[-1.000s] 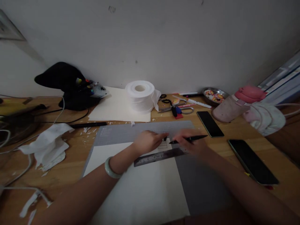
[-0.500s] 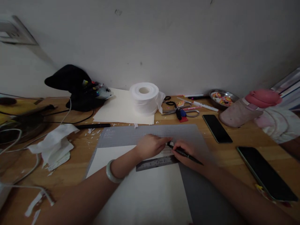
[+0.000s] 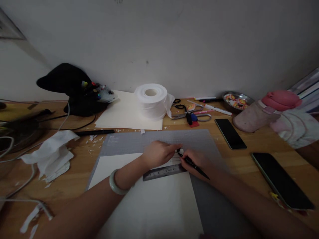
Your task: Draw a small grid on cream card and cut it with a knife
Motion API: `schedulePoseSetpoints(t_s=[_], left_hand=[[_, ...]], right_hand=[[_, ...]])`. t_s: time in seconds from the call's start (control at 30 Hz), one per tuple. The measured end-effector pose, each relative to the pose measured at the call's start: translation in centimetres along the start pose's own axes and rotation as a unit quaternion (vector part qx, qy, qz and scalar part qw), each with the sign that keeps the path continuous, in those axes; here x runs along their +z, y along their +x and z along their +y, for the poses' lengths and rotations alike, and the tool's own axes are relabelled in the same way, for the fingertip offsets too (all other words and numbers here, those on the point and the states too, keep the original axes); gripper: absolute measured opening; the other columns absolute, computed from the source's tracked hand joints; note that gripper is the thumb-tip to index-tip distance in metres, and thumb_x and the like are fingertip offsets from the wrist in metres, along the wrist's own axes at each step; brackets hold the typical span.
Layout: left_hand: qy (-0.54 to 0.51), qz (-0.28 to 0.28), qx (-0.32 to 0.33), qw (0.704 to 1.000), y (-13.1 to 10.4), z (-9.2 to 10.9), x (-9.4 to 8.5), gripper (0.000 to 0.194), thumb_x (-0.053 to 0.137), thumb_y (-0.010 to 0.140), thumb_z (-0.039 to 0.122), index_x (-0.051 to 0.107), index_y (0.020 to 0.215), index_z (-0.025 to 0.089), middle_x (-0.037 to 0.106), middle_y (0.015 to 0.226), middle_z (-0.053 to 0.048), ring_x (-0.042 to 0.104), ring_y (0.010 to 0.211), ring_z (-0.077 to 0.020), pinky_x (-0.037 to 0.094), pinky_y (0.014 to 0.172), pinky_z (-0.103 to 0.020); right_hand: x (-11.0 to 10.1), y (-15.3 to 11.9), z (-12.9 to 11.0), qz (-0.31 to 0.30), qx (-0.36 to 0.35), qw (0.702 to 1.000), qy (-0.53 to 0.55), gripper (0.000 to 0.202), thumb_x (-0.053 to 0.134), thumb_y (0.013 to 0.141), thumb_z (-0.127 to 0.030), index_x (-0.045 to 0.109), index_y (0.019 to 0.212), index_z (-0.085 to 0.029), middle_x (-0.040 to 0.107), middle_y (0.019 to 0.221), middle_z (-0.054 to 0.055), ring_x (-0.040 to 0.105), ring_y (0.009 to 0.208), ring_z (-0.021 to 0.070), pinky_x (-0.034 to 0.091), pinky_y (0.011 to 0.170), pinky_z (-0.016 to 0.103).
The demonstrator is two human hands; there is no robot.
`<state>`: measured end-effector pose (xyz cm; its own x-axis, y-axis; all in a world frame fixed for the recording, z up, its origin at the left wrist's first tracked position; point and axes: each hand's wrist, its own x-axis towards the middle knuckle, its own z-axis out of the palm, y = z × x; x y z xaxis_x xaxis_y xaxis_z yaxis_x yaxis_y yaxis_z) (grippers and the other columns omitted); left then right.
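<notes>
A straight, dull grey metal ruler [image 3: 163, 171] shows against a matt cream paper sheet [image 3: 154, 205]; a shiny round silver metal bowl [image 3: 229, 106] and two glossy black rectangular phones [image 3: 281, 181] top a grained brown wooden table [image 3: 84, 162].

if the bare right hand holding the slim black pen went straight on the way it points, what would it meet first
Most likely the bare left hand wearing a pale green bangle, at its outstretched index finger; depth is unclear, so a small dark thing by that fingertip could come first.
</notes>
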<state>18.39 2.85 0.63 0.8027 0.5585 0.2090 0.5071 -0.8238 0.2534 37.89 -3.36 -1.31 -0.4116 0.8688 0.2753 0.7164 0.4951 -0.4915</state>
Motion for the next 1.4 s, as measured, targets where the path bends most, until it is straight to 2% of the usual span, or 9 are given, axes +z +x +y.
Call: schedulePoseSetpoints(t_s=[0.33, 0.5, 0.77, 1.07, 1.13, 1.23, 1.3, 1.4], left_hand=[[0.026, 0.001, 0.037, 0.999, -0.1, -0.3, 0.1, 0.036, 0.044, 0.087, 0.021, 0.05, 0.123, 0.021, 0.068, 0.076, -0.002, 0.063, 0.064, -0.0156, 0.045, 0.058, -0.025], [0.035, -0.006, 0.033, 0.999, -0.1, -0.2, 0.0, 0.037, 0.044, 0.087, 0.021, 0.049, 0.124, 0.021, 0.067, 0.075, -0.002, 0.062, 0.063, -0.0155, 0.044, 0.057, -0.025], [0.051, -0.005, 0.031, 0.998, 0.0, -0.1, -0.1, 0.036, 0.044, 0.087, 0.021, 0.05, 0.123, 0.022, 0.065, 0.069, -0.001, 0.061, 0.061, -0.0147, 0.044, 0.057, -0.024], [0.042, -0.014, 0.032, 0.999, 0.0, -0.2, 0.0, 0.038, 0.045, 0.087, 0.02, 0.049, 0.125, 0.022, 0.068, 0.076, -0.003, 0.062, 0.063, -0.015, 0.043, 0.056, -0.023], [0.043, -0.013, 0.031, 0.999, 0.0, -0.2, 0.0, 0.038, 0.044, 0.087, 0.021, 0.049, 0.124, 0.022, 0.069, 0.076, -0.004, 0.063, 0.064, -0.0154, 0.044, 0.056, -0.023], [0.041, -0.011, 0.033, 0.999, 0.0, -0.2, 0.0, 0.038, 0.044, 0.087, 0.02, 0.049, 0.124, 0.022, 0.068, 0.076, -0.003, 0.063, 0.063, -0.0157, 0.044, 0.056, -0.024], [0.042, -0.01, 0.036, 0.998, -0.1, -0.2, 0.0, 0.039, 0.044, 0.086, 0.019, 0.049, 0.124, 0.021, 0.067, 0.073, -0.003, 0.062, 0.062, -0.0156, 0.044, 0.056, -0.024], [0.045, -0.003, 0.04, 0.998, -0.1, -0.3, 0.2, 0.038, 0.043, 0.087, 0.019, 0.05, 0.124, 0.021, 0.065, 0.068, -0.002, 0.06, 0.059, -0.0151, 0.043, 0.055, -0.024]], right_hand=[[0.4, -0.1, 0.4, 0.0, -0.027, 1.0, -0.011, 0.004, 0.046, 0.083, -0.02, 0.046, 0.079, -0.019, 0.056, 0.069, 0.0, 0.052, 0.06, 0.0106, 0.037, 0.057, 0.022], [0.0, 0.0, 0.0, -0.034, -0.011, 0.999, 0.009, 0.005, 0.045, 0.083, -0.019, 0.045, 0.078, -0.019, 0.056, 0.071, 0.001, 0.052, 0.064, 0.0117, 0.038, 0.058, 0.023], [-0.3, -0.1, 0.0, -0.037, 0.008, 0.999, 0.031, 0.006, 0.049, 0.081, -0.018, 0.043, 0.078, -0.02, 0.055, 0.07, 0.0, 0.051, 0.061, 0.0108, 0.037, 0.056, 0.022], [-2.3, 0.4, -1.9, -0.054, 0.045, 0.996, 0.058, 0.007, 0.045, 0.083, -0.018, 0.045, 0.077, -0.019, 0.054, 0.07, 0.0, 0.05, 0.062, 0.0111, 0.038, 0.058, 0.023], [-2.4, 0.4, -1.8, -0.05, 0.072, 0.993, 0.08, 0.008, 0.045, 0.084, -0.02, 0.046, 0.077, -0.019, 0.055, 0.071, 0.0, 0.051, 0.064, 0.0112, 0.038, 0.058, 0.023], [-1.7, 0.6, -1.0, 0.027, 0.165, 0.979, 0.117, 0.011, 0.049, 0.081, -0.025, 0.045, 0.072, -0.02, 0.052, 0.064, -0.002, 0.049, 0.059, 0.0107, 0.037, 0.052, 0.022], [-1.2, 0.9, -0.4, 0.056, 0.25, 0.952, 0.168, 0.015, 0.051, 0.078, -0.028, 0.042, 0.068, -0.02, 0.048, 0.057, -0.004, 0.046, 0.05, 0.0097, 0.034, 0.045, 0.021], [-0.9, 1.5, -0.1, 0.038, 0.326, 0.905, 0.269, 0.018, 0.051, 0.077, -0.033, 0.041, 0.068, -0.021, 0.044, 0.047, -0.007, 0.042, 0.039, 0.0081, 0.032, 0.037, 0.019]])
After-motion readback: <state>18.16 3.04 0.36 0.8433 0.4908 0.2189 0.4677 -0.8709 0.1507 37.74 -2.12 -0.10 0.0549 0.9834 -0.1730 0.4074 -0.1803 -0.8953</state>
